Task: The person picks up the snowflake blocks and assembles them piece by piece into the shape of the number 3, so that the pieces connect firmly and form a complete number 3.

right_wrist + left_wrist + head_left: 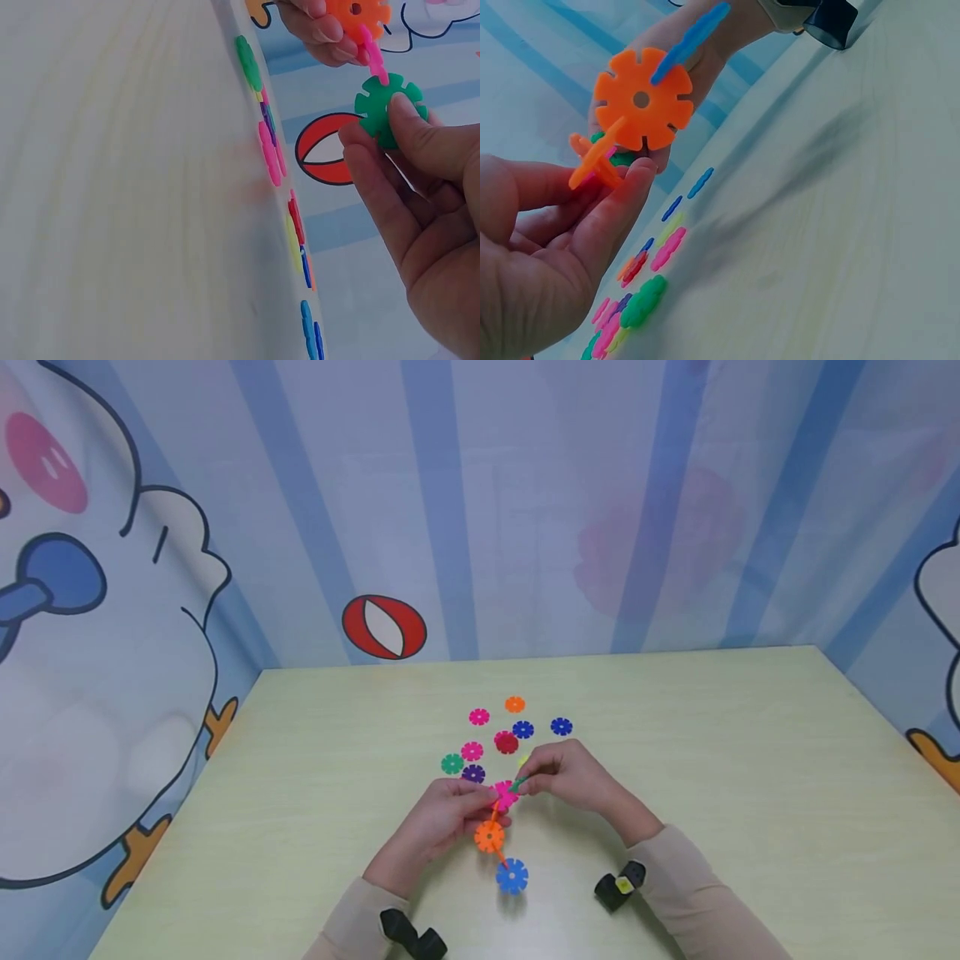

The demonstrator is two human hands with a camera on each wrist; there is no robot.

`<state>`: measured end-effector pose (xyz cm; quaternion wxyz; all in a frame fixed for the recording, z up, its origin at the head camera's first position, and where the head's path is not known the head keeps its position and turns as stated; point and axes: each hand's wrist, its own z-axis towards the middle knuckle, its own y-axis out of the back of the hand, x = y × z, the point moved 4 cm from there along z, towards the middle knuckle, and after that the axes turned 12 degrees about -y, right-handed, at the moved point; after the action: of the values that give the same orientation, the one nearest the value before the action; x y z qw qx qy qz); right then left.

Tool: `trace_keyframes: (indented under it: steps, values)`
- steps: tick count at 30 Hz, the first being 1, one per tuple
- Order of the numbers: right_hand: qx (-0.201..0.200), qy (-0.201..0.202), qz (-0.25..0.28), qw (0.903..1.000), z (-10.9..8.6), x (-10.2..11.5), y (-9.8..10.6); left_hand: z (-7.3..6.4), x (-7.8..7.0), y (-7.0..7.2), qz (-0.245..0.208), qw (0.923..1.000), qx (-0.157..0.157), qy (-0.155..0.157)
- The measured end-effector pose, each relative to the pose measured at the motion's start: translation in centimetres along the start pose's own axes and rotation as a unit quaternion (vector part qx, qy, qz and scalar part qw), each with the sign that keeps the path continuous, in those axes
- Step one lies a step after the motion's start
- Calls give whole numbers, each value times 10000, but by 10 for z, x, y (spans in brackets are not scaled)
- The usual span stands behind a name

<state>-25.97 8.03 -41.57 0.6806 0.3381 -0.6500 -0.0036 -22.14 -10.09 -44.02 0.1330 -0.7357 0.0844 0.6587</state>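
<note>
My left hand (446, 817) holds a chain of notched plastic snowflake discs between thumb and fingers. At its far end is a pink disc (504, 795). Nearer to me come an orange disc (490, 837) and a blue disc (512, 877) at the near end. Another orange disc (596, 156) shows nearly edge-on by the left fingertips. My right hand (573, 777) pinches a green disc (381, 105) between thumb and fingers. Its rim meets the pink disc's edge in the right wrist view; how deep the slots engage cannot be told.
Loose discs lie on the pale table (337, 735) beyond the hands, among them a green disc (452, 764), a red disc (506, 742), an orange disc (515, 704) and a dark blue disc (561, 727). A patterned backdrop (525, 527) rises behind the table's far edge.
</note>
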Motion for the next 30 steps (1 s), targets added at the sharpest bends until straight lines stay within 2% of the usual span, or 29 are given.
trace_keyframes:
  steps: [12,21,25,30]
  values:
    - [-314,148,18,9994,1,-1,-3,-4,-6,-2,1,9996,-257,-115]
    - [-314,184,-26,9993,1,1,-6,-3,-3,-3,123,9995,-303,0]
    - [-276,145,-30,9995,0,2,-5,-3,-2,-3,128,9995,-278,3]
    - [0,180,4,9998,1,1,-1,-3,-3,-4,144,9999,-49,-26]
